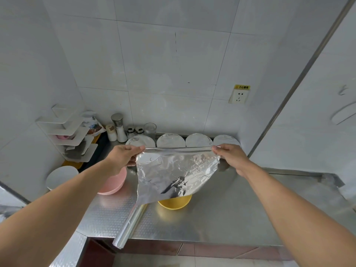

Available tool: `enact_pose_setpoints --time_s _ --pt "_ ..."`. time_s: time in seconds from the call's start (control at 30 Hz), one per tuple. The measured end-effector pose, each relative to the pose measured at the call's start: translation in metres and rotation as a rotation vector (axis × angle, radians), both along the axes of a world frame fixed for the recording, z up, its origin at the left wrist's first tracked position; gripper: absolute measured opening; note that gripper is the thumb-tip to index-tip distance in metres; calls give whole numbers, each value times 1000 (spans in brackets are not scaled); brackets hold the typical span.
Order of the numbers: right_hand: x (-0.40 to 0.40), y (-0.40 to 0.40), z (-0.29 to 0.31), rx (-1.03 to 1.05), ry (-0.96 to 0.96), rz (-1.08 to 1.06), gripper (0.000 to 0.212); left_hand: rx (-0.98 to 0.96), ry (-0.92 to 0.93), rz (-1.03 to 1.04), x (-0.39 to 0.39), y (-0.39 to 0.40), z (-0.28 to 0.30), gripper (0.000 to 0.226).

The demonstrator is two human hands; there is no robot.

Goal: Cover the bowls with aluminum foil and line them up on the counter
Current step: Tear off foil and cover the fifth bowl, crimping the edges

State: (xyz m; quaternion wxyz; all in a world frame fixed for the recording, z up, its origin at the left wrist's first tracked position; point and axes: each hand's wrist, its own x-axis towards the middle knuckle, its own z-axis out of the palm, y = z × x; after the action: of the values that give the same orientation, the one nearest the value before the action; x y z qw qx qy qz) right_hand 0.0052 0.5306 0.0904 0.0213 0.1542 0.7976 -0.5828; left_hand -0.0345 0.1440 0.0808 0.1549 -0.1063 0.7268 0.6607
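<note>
Foil roll (128, 226), nearest of all, lying across the front edge of a steel counter (231, 209), one end jutting past the rim. Above it, left hand (123, 157) pinching the upper left corner of a torn foil sheet (173, 174) between thumb and curled fingers; right hand (229, 157) pinching the upper right corner the same way, top edge pulled taut and level between the two. Sheet crumpled, hanging down in the air, lower edge drooping over a yellow bowl (174, 203) on the counter and hiding most of its top. Just left, partly behind the left wrist, an uncovered pink bowl (113, 183); further left, beyond the counter's edge, a white bowl (61, 177), also uncovered. Behind the hands, against the tiled wall, four foil-covered bowls (170, 140) side by side in a row, edges touching or nearly so. Left of that row, a cluster of shakers and jars (119, 130) and an empty glass (150, 130). In the far left corner, a white tiered rack (65, 130). On the wall to the right, a white socket (238, 96) under a yellow warning label.
</note>
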Motion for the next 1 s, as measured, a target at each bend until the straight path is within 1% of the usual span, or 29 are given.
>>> enact_pose_setpoints --time_s 0.07,0.2,0.27,0.33,0.37,0.43,0.5,0.57,0.63,0.7,0.77,0.87,1.0 --pt "-2 -2 5 13 19 13 19 -4 -14 -16 0 -4 -3 52" --pt "-6 -3 16 32 6 51 24 -12 -12 -24 2 -10 -7 59" --pt "-7 -4 19 27 -2 52 20 5 -8 -34 2 -11 -7 53" --pt "-8 -7 23 -22 -12 45 15 33 -14 -47 1 -13 -6 45" --pt "-8 -9 26 -40 -10 47 13 47 -14 -57 1 -15 -5 45" --pt "-6 -13 31 -52 -6 68 10 54 -1 -74 0 -18 -5 55" --pt "-7 -14 32 -58 1 79 11 55 -1 -92 0 -20 -4 60" --pt "-7 -16 33 -68 -4 59 9 78 -12 -100 3 -19 -2 56" --pt "-8 -17 31 -68 8 24 15 79 -3 -76 6 -15 -1 51" --pt "-9 -19 29 -29 24 -3 20 94 0 -54 11 -13 -1 52" --pt "-9 -20 29 -3 20 -4 22 107 -11 -46 13 -14 -1 53" --pt "-7 -20 30 23 19 9 21 107 -21 -73 18 -14 2 37" --pt "-3 -23 36 80 40 39 17 50 -34 -107 22 -18 7 27"
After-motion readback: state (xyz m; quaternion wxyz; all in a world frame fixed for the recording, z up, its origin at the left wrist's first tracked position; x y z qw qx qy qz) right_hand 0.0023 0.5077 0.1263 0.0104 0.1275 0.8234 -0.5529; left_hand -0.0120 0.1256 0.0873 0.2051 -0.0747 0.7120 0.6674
